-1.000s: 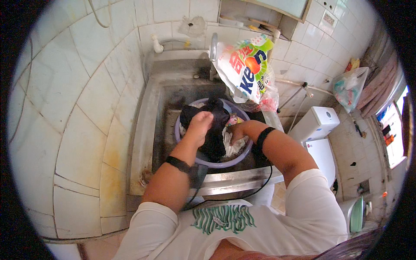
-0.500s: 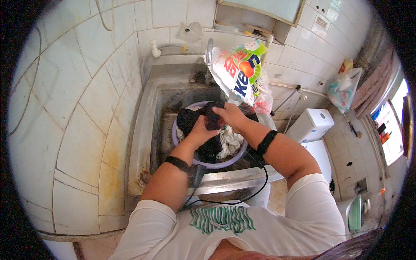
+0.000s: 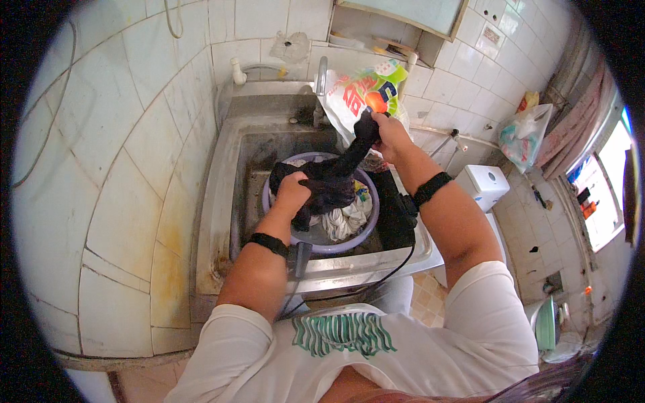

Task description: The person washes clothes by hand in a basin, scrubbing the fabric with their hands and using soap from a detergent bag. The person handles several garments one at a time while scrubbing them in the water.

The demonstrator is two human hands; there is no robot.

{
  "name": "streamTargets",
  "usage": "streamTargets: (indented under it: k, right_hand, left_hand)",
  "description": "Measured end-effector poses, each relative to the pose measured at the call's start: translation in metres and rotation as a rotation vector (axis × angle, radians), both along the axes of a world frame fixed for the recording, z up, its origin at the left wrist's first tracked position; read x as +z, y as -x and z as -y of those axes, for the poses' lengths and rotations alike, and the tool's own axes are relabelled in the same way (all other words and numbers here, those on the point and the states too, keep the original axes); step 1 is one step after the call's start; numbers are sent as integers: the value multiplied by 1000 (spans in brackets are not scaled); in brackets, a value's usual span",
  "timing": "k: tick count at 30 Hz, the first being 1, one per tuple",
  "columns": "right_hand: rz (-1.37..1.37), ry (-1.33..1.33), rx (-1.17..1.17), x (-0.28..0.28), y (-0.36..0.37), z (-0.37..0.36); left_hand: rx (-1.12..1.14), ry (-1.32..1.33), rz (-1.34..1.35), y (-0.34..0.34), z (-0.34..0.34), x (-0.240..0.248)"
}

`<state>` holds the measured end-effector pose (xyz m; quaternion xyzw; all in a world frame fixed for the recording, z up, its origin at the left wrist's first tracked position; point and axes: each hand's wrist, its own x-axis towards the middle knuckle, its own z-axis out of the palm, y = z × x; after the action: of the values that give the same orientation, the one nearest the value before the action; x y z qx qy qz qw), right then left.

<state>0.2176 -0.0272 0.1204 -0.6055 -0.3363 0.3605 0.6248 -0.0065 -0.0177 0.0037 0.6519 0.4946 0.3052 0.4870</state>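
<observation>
Stretched between my two hands is a black garment (image 3: 336,166), its exact kind unclear. My left hand (image 3: 293,196) grips its lower bunched part over the basin. Farther up and to the right, my right hand (image 3: 391,137) is closed on the other end, in front of the detergent bag. Under the cloth sits a round pale purple basin (image 3: 373,227), inside the metal sink (image 3: 218,168). White cloth (image 3: 346,220) lies wet and crumpled in the basin, partly covered by the black garment.
A large white and green detergent bag (image 3: 349,91) stands at the sink's back right, beside the tap (image 3: 322,77). To the right is a white toilet tank (image 3: 485,183). A filled plastic bag (image 3: 526,141) hangs on the right wall. Tiled wall (image 3: 127,221) borders the left.
My right hand has moved up and to the right, pulling one end of the black garment out of the basin. My left hand has shifted slightly left and holds the lower part.
</observation>
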Motion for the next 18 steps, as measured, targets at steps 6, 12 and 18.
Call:
streamTargets:
  k: [6,12,18]
  right_hand:
    - [275,360,271,-52,-17,10]
    - [1133,630,574,-116,-41,13]
    - [1757,371,269,-105,4,20]
  left_hand:
    - [285,-241,-27,8,-18,-23]
    - [628,-344,-72,10,-22,-8]
    - [575,-290,-108,12,-17,-10]
